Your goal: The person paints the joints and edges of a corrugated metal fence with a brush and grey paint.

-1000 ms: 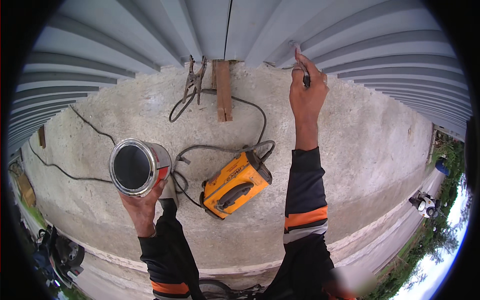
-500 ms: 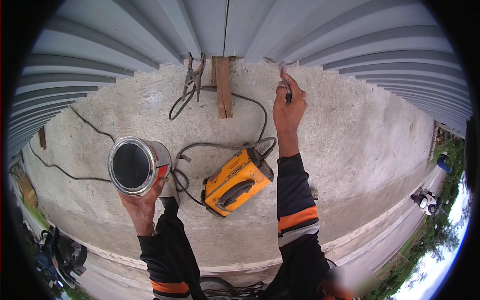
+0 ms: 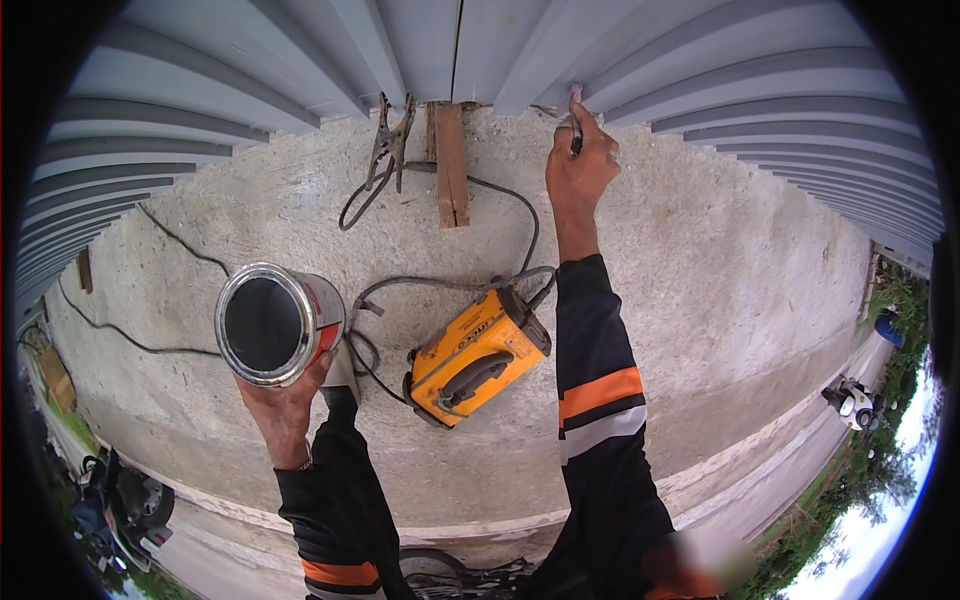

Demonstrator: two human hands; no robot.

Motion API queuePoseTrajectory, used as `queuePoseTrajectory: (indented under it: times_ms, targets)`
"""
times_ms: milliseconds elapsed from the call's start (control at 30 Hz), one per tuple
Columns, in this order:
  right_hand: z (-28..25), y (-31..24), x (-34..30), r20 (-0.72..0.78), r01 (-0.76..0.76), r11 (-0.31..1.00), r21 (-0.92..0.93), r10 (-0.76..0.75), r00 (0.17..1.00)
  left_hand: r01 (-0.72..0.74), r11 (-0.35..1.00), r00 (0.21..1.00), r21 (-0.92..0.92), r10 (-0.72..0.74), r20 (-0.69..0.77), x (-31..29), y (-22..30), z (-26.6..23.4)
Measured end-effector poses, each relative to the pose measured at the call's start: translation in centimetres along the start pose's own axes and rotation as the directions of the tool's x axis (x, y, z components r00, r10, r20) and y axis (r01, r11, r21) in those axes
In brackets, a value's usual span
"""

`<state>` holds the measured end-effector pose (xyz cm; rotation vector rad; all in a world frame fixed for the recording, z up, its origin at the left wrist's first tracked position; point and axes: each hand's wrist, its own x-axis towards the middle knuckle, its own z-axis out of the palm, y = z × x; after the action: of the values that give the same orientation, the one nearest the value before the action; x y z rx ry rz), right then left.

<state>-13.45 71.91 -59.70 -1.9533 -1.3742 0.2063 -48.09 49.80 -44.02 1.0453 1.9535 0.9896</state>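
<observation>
L hand (image 3: 280,415) grasps open paint can (image 3: 325,300) w/ dk grey paint inside, held up L of orange welding machine (image 3: 475,365) on conc. floor (image 3: 710,320). Past that, wood block (image 3: 452,170) & earth clamp (image 3: 381,143) nr btm edge of grey corrugated metal wall (image 3: 690,70). To their R, R hand (image 3: 582,170) pinches paintbrush (image 3: 576,138), bristles by same edge; can't tell if touching.

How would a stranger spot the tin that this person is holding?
On the pale concrete floor sits a boxy orange machine. Left of it in the picture, the person's left hand grips an open round can. Its shiny rim, dark grey inside and red-patched side set it apart.
</observation>
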Motion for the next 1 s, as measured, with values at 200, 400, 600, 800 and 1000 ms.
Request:
queuePoseTrajectory:
  times_ms: [200, 400, 600, 800, 1000]
  targets:
    - [-7.0, -4.3, 2.5, -0.136, 0.256, 0.967, 0.009, -0.252, 0.958, 0.009, 0.999, 1.0, -0.037, -0.008, 0.029, 0.1, 0.0, 0.2]
    - [-11.8, -8.1, 1.4, -0.351, 0.457, 0.863, 0.217, -0.368, 0.861, 0.017, 0.998, 1.0, -0.068, -0.018, -0.013, 0.0, 0.2, 0.5]
    - [-6.8, -2.3, -1.9, -0.028, 0.101, 0.984, 0.147, -0.098, 0.995, 0.024, 0.996, 0.999, -0.087, -0.022, 0.031, 0.2, 0.4, 0.6]
    - [-1.7, -0.2, 2.6, -0.072, -0.042, 0.998, -0.048, 0.039, 0.997, -0.009, 0.996, 1.0, -0.085, 0.008, -0.018, 0.0, 0.1, 1.0]
    - [-5.8, -5.6, 3.9, -0.142, 0.007, 0.991, 0.131, 0.011, 0.99, 0.048, 0.996, 0.998, -0.074, -0.046, 0.032, 0.1, 0.2, -0.3]
